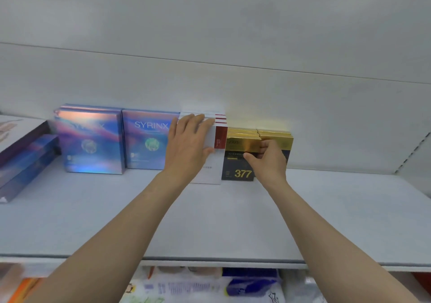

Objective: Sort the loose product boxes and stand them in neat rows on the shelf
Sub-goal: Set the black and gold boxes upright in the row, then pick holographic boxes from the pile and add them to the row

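Note:
Boxes stand in rows at the back of a pale shelf (210,221). Two rows of iridescent blue SYRINX boxes (149,139) stand at the left. Beside them is a row of white boxes with red strips (220,137); my left hand (186,146) lies flat against the front one, fingers spread. To the right stand black and gold boxes marked 377 (238,165). My right hand (268,158) pinches the front black and gold box at its gold band, thumb in front.
Loose blue and purple boxes (25,160) lie tilted in a pile at the far left of the shelf. Bare shelf stretches right of the gold boxes. Below the front edge, packaged goods (233,286) fill a lower level.

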Available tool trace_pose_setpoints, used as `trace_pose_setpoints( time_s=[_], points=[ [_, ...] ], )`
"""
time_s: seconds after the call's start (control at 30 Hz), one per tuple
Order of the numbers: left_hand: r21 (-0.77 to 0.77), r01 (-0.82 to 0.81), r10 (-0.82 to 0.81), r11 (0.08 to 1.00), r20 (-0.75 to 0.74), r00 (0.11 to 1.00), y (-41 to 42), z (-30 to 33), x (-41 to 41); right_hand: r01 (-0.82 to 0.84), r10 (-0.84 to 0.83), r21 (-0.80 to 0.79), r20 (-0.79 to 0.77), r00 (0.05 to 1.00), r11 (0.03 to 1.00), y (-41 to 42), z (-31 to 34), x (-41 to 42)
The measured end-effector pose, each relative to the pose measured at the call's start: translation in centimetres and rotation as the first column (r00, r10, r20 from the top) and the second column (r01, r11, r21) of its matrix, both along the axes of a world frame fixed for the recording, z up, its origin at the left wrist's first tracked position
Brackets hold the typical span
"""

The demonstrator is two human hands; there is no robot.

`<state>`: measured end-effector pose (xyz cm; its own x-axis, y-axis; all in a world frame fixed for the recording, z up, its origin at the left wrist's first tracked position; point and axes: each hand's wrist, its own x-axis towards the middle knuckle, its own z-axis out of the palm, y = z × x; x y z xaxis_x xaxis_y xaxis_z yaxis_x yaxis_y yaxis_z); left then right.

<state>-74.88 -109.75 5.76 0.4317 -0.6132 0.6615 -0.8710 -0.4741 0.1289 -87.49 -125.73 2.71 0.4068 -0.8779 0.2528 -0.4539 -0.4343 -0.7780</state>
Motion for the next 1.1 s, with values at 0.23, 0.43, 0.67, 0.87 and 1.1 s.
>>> trace_pose_setpoints(
  time_s=[0.23,0.43,0.67,0.87,1.1],
  points=[
    [0.025,-0.056,0.059,0.998,-0.151,0.987,3.0,2.7,-2.0,-0.138,0.094,-0.189,-0.222,0.97,0.972,1.2,5.3,-3.1],
    [-0.068,-0.132,0.107,0.989,-0.291,0.951,10.6,6.4,-2.9,-0.471,0.334,-0.394,-0.368,0.868,0.789,6.4,11.9,-3.1],
    [-0.101,-0.205,0.166,0.974,-0.303,0.938,23.1,8.7,-3.2,-0.643,0.484,-0.554,-0.426,0.764,0.528,17.0,15.9,-0.3],
    [-0.062,-0.285,0.263,0.956,-0.237,0.935,36.0,8.2,0.0,-0.701,0.585,-0.615,-0.436,0.684,0.361,28.9,15.8,3.8],
    [-0.029,-0.365,0.353,0.93,-0.195,0.915,52.9,6.3,4.4,-0.745,0.69,-0.582,-0.392,0.609,0.327,44.5,12.4,10.9]
  ],
)
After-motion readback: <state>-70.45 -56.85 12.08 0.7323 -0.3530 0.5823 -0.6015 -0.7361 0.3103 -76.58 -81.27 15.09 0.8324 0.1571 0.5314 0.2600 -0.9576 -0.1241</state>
